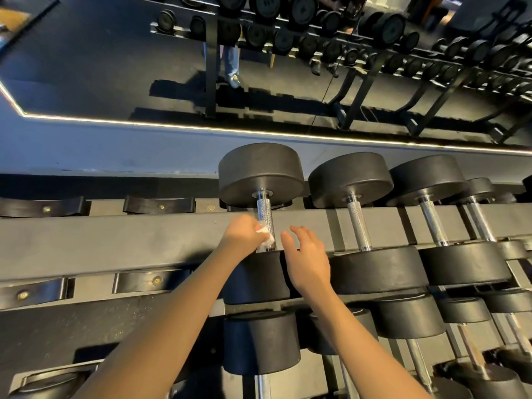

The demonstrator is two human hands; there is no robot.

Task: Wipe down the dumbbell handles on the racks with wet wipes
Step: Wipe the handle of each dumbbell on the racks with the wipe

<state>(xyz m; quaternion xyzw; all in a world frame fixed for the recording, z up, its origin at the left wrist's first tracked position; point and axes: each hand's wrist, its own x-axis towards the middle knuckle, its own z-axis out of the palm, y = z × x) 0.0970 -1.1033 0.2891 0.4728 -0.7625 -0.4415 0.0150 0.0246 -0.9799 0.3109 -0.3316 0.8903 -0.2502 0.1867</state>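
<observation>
A white wet wipe [265, 235] meets the knurled steel handle [265, 213] of the leftmost dumbbell [260, 171] on the rack's [115, 240] top tier, pinched in the person's left hand [243, 233]. The right hand [308, 260] hovers just beside the handle, fingers loose, holding nothing.

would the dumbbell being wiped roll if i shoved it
Probably not easily: the dumbbell has big solid heads, so likely heavy. Round heads could roll, but the rack's cradles, empty beside it, probably hold it. Its knurled handle likely resists slipping.
</observation>
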